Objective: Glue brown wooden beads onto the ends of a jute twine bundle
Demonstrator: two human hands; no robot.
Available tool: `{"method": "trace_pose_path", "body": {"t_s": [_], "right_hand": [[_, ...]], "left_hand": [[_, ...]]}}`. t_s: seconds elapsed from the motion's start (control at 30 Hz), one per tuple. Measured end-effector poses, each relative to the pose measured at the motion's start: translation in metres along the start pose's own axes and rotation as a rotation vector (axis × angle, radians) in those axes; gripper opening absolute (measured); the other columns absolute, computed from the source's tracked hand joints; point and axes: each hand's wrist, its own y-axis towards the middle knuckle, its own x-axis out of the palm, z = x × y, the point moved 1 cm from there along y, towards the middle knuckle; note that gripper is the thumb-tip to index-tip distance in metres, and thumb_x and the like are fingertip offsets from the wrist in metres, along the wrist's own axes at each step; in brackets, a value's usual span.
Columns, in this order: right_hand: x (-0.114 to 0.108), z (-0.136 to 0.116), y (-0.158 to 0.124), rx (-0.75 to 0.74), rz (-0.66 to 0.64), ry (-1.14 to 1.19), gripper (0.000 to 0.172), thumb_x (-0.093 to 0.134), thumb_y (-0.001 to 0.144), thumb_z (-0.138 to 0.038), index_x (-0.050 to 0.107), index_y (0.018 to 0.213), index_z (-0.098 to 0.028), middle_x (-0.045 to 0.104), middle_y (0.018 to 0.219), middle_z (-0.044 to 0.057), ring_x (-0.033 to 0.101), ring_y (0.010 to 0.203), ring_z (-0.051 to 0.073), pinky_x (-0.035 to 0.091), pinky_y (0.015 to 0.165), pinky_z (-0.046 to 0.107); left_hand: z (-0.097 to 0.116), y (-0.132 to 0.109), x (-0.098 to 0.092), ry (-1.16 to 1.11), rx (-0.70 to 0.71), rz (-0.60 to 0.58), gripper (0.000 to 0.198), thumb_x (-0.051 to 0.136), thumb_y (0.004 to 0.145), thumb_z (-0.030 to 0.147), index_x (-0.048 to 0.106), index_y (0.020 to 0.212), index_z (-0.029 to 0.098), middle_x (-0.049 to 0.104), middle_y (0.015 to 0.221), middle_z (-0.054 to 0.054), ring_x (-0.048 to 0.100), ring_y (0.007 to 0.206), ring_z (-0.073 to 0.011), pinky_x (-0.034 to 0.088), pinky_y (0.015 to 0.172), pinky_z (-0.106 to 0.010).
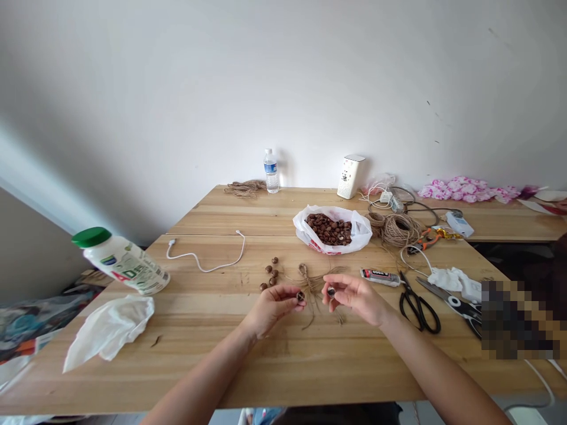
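My left hand point(271, 307) pinches a small brown nutshell half point(300, 296), its hollow side showing. Across from it, my right hand point(354, 296) holds another nutshell half point(331, 292) between thumb and fingers, its hollow pale inside. The two shells are apart. Behind and between my hands lies a tied bundle of jute twine point(313, 282) with a loop at its top and loose ends spread out. Several round brown nuts point(269, 270) sit just beyond my left hand. A white plastic bag point(364, 231) full of brown nutshells point(328, 229) stands behind the twine.
On the right lie a glue tube point(380, 277), black-handled scissors point(419, 304), larger scissors point(456, 302), twine coils point(401, 229) and orange-handled pliers point(427, 241). To the left are a white cable point(206, 268), a green-capped bottle point(126, 260) and a crumpled white bag point(110, 330). A water bottle point(271, 172) stands behind.
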Motion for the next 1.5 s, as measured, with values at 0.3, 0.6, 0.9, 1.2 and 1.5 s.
{"method": "trace_pose_path", "body": {"t_s": [0.3, 0.6, 0.9, 1.2, 1.5], "right_hand": [[0.029, 0.0, 0.019, -0.376, 0.092, -0.854, 0.019, 0.057, 0.081, -0.018, 0.062, 0.1, -0.017, 0.061, 0.095, 0.009, 0.059, 0.079, 0.016, 0.051, 0.071, 0.03], [0.041, 0.016, 0.028, -0.471, 0.054, -1.193, 0.022, 0.06, 0.076, -0.008, 0.059, 0.095, -0.018, 0.062, 0.093, 0.007, 0.057, 0.085, 0.02, 0.048, 0.076, 0.033], [0.039, 0.019, 0.029, -0.478, 0.054, -1.222, 0.017, 0.063, 0.074, -0.007, 0.06, 0.087, -0.017, 0.062, 0.09, 0.007, 0.056, 0.083, 0.019, 0.047, 0.075, 0.032], [0.042, 0.021, 0.03, -0.464, 0.064, -1.26, 0.009, 0.064, 0.076, -0.012, 0.061, 0.083, -0.017, 0.058, 0.084, 0.005, 0.055, 0.076, 0.016, 0.046, 0.069, 0.028], [0.032, 0.021, 0.022, -0.339, 0.064, -1.116, 0.027, 0.069, 0.073, -0.017, 0.059, 0.098, -0.02, 0.056, 0.09, 0.005, 0.055, 0.076, 0.016, 0.046, 0.068, 0.027]], "left_hand": [[0.002, -0.002, 0.003, 0.009, 0.007, -0.035, 0.032, 0.081, 0.053, 0.019, 0.068, 0.081, 0.011, 0.07, 0.078, -0.007, 0.066, 0.075, -0.0193, 0.05, 0.078, -0.034], [0.001, 0.0, 0.0, 0.027, 0.014, -0.058, 0.03, 0.08, 0.054, 0.019, 0.069, 0.082, 0.012, 0.07, 0.082, -0.005, 0.063, 0.075, -0.0156, 0.049, 0.077, -0.03], [-0.003, 0.001, -0.001, 0.064, 0.049, -0.092, 0.029, 0.079, 0.057, 0.019, 0.07, 0.083, 0.012, 0.07, 0.082, -0.006, 0.063, 0.072, -0.0156, 0.049, 0.073, -0.03], [-0.003, -0.001, 0.002, 0.03, 0.067, -0.145, 0.027, 0.073, 0.064, 0.02, 0.07, 0.09, 0.013, 0.07, 0.088, -0.008, 0.061, 0.074, -0.0154, 0.046, 0.075, -0.029], [-0.003, -0.003, 0.001, -0.028, 0.035, -0.142, 0.025, 0.072, 0.066, 0.02, 0.068, 0.089, 0.012, 0.069, 0.086, -0.009, 0.063, 0.073, -0.0174, 0.046, 0.075, -0.032]]}}
